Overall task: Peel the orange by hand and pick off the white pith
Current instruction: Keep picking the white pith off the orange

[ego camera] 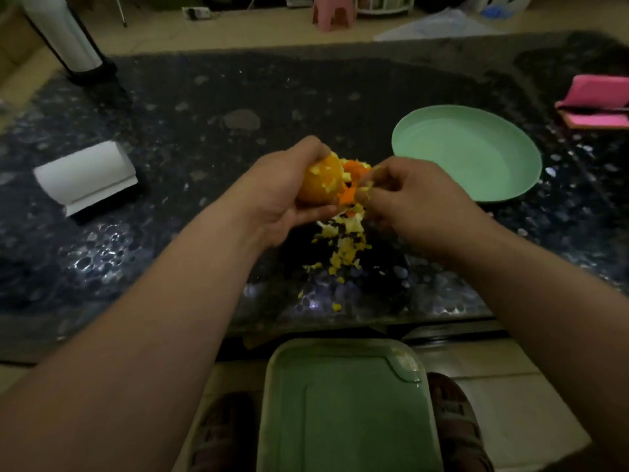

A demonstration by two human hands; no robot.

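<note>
The left hand is cupping the orange above the middle of the dark counter, fingers curled round it. The right hand is pinching a bit of peel at the fruit's right side. Peel and pith scraps are lying beneath, trailing toward the near edge. A green plate is sitting just right; a white paper pad is lying well apart, left. A green tray is sitting below the counter's near edge.
</note>
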